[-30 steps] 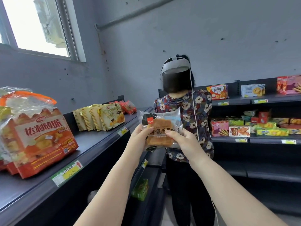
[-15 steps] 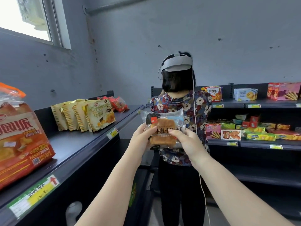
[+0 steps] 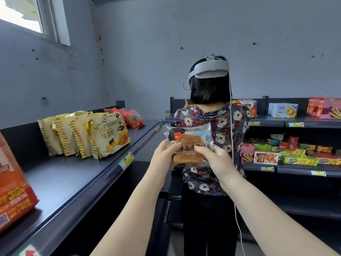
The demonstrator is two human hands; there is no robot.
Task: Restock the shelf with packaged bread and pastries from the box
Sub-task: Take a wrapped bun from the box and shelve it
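A clear packet of toast bread (image 3: pixel 190 143) with a red square label is held upright at chest height, in front of me. My left hand (image 3: pixel 164 157) grips its left edge and my right hand (image 3: pixel 215 163) pinches its right side, thumb on the front. The dark shelf (image 3: pixel 77 180) runs along my left. On it stand several gold croissant bags (image 3: pixel 108 135), red pastry packets (image 3: pixel 132 117) behind them, and a big orange bread bag (image 3: pixel 13 193) at the near left. The box is out of view.
A person in a flowered shirt with a white headset (image 3: pixel 210 137) stands right behind the packet, back to me, with a white cable hanging down. Shelves at the right (image 3: pixel 295 124) hold biscuit boxes. A window (image 3: pixel 27 15) is at the upper left.
The view has swung right and moved forward along the shelf, so the orange bag has slid to the left edge. Both hands keep holding the bread packet in the same grip.
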